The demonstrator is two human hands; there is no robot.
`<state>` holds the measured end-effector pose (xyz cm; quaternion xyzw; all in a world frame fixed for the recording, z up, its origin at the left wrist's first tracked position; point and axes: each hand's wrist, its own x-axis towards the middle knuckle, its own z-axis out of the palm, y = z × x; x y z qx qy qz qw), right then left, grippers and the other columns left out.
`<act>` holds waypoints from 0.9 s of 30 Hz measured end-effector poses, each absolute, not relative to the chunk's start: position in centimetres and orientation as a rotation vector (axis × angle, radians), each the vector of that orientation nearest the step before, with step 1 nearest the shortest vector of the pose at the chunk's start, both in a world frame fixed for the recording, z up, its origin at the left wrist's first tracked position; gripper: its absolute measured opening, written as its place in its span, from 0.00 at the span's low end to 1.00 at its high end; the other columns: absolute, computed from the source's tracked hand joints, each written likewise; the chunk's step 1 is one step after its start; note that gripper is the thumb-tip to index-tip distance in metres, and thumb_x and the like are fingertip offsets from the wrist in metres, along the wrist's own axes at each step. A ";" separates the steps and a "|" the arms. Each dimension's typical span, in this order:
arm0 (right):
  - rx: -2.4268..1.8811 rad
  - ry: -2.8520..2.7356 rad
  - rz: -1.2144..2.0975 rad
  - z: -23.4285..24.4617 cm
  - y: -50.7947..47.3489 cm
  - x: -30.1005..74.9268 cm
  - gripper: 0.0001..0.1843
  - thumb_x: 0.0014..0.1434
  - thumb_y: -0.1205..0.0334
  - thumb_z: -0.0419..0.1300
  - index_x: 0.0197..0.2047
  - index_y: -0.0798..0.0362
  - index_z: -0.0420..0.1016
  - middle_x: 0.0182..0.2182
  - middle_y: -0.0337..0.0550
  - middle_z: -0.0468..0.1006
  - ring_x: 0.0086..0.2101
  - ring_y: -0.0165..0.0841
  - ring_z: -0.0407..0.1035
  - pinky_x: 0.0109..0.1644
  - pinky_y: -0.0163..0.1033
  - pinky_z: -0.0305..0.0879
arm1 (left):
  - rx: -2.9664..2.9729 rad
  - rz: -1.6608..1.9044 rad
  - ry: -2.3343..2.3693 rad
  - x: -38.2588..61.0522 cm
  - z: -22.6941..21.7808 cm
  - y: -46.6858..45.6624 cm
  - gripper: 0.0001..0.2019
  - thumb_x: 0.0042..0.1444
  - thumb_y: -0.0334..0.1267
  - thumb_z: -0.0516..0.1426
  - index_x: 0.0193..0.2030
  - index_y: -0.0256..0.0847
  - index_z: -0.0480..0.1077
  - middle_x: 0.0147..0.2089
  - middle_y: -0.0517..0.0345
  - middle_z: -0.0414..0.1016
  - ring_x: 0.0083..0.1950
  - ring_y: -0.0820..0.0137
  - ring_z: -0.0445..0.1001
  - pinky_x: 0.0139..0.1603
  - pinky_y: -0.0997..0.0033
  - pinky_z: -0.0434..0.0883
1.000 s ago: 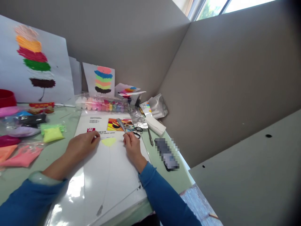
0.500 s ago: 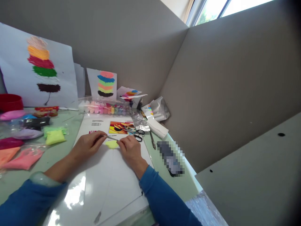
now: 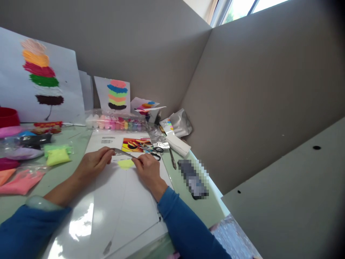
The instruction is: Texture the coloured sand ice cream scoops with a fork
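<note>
A thin, flat grey tool [image 3: 122,152], blade-like in shape, spans the gap between my two hands. My left hand [image 3: 93,162] pinches its left end between thumb and fingers. At the other end, the fingers of my right hand [image 3: 148,171] are closed on it. Just below the tool, a flattened yellow patch of what looks like modelling clay [image 3: 125,164] lies on a glossy white sheet [image 3: 126,201]. A faint line runs down the sheet from the patch. Whether the tool touches the clay I cannot tell.
Scissors [image 3: 157,150], a pen [image 3: 172,159] and a blurred-out dark object [image 3: 193,180] lie to the right. Packets of coloured clay [image 3: 58,156] sit on the left. Behind stand a bag of small coloured pieces [image 3: 115,123] and pictures of stacked colours [image 3: 118,95].
The view has shifted slightly, so everything sits further left. My left hand has moved a little away from my right, and more of the tool's flat face shows between them.
</note>
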<state>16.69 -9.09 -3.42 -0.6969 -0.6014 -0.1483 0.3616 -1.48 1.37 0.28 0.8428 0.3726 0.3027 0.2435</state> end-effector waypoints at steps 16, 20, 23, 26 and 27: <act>-1.769 -1.600 -0.349 -3.2 -9.1 16.6 0.15 0.65 0.53 0.56 0.31 0.51 0.75 0.29 0.40 0.77 0.34 0.32 0.69 0.38 0.36 0.59 | 2.358 0.563 1.101 -0.9 -0.3 1.5 0.20 0.58 0.50 0.45 0.35 0.41 0.74 0.25 0.64 0.72 0.29 0.72 0.67 0.34 0.78 0.57; -1.774 -1.598 -0.351 -3.2 -9.1 16.6 0.15 0.65 0.53 0.56 0.31 0.51 0.75 0.29 0.40 0.77 0.34 0.32 0.69 0.39 0.36 0.59 | 2.357 0.527 1.089 -0.9 -0.4 1.9 0.20 0.58 0.50 0.45 0.35 0.41 0.74 0.25 0.64 0.73 0.30 0.72 0.67 0.35 0.78 0.58; -1.772 -1.603 -0.352 -3.1 -9.1 16.6 0.15 0.65 0.54 0.56 0.31 0.51 0.75 0.29 0.40 0.77 0.34 0.31 0.69 0.39 0.35 0.59 | 2.358 0.529 1.090 -0.9 -0.5 2.0 0.21 0.58 0.50 0.45 0.36 0.40 0.74 0.25 0.64 0.73 0.30 0.71 0.67 0.35 0.77 0.58; -1.772 -1.607 -0.338 -3.0 -9.2 16.6 0.14 0.65 0.54 0.56 0.31 0.52 0.75 0.29 0.40 0.77 0.33 0.31 0.69 0.38 0.35 0.59 | 2.349 0.523 1.110 -0.9 -0.5 2.0 0.21 0.58 0.51 0.45 0.36 0.41 0.75 0.26 0.63 0.74 0.30 0.71 0.68 0.35 0.77 0.59; -1.772 -1.609 -0.327 -3.0 -9.2 16.6 0.14 0.65 0.54 0.56 0.31 0.52 0.75 0.29 0.40 0.77 0.33 0.31 0.69 0.38 0.35 0.59 | 2.344 0.514 1.117 -0.9 -0.4 2.0 0.21 0.58 0.51 0.45 0.36 0.41 0.75 0.26 0.64 0.74 0.30 0.71 0.68 0.36 0.77 0.59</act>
